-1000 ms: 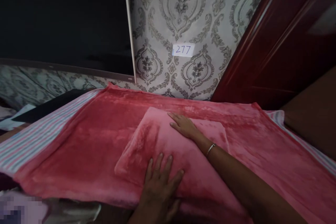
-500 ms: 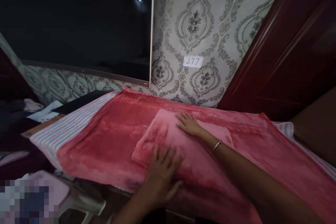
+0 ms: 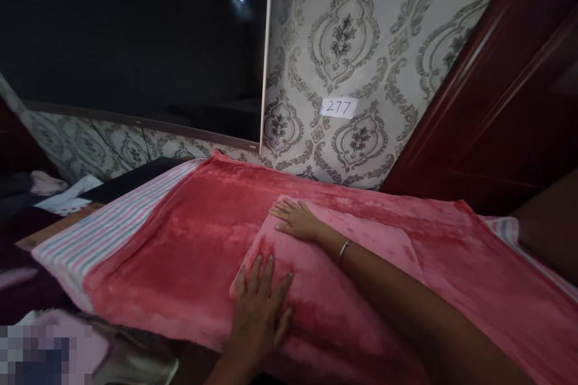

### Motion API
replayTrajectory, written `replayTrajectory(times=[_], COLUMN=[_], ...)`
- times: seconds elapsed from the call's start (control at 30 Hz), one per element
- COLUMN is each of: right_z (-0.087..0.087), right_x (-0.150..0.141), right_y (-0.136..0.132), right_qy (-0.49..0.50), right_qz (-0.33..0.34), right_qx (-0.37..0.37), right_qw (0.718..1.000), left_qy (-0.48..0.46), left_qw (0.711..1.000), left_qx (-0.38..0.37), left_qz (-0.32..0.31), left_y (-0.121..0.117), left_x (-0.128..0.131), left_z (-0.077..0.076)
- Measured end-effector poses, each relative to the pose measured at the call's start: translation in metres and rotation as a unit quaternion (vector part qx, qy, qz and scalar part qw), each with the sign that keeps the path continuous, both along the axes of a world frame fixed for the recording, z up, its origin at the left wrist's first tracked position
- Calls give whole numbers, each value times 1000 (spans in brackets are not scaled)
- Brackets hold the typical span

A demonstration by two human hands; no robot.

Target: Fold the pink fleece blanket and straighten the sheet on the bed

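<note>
Nearest me, the left hand (image 3: 259, 307) lies palm down on the near side of the folded pink cloth (image 3: 311, 277), its fingers spread and gripping nothing. Farther in, the right hand (image 3: 295, 219), with a bracelet (image 3: 344, 251) at the wrist, rests near the cloth's far left corner, fingers stretched out and likewise holding nothing. To smooth it well, I'd press with flat palms and sweep lightly outward, so the plush doesn't bunch. The cloth sits mid-surface on a spread red blanket (image 3: 185, 240), over a striped sheet (image 3: 121, 210); whether cloth and blanket are one piece, I can't tell. I make out no container. Beyond hangs a television (image 3: 135, 42).
</note>
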State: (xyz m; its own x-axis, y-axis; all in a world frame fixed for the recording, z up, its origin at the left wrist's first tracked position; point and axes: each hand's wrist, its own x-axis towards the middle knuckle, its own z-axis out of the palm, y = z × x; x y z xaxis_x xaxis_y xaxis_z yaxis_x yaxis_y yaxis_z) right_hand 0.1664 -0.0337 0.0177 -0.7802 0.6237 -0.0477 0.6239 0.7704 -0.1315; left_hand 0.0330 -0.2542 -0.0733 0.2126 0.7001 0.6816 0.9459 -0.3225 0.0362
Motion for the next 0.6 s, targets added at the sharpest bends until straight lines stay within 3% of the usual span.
replayTrajectory(times=[0.13, 0.37, 0.47, 0.6], right_z=[-7, -34, -31, -14], right_x=[1, 6, 5, 0], right_y=[37, 51, 47, 38], right_qy=[21, 105, 100, 83], right_qz=[-76, -74, -82, -106], right_qx=[-49, -20, -7, -8], right_qw=[996, 991, 992, 991], left_qy=[-10, -27, -26, -20], left_qw=[1000, 1000, 1000, 1000], left_qx=[7, -1, -5, -1], left_qz=[-11, -11, -12, -12], left_y=[2, 5, 6, 8], left_x=[-3, -3, -3, -5], left_z=[0, -6, -5, -3])
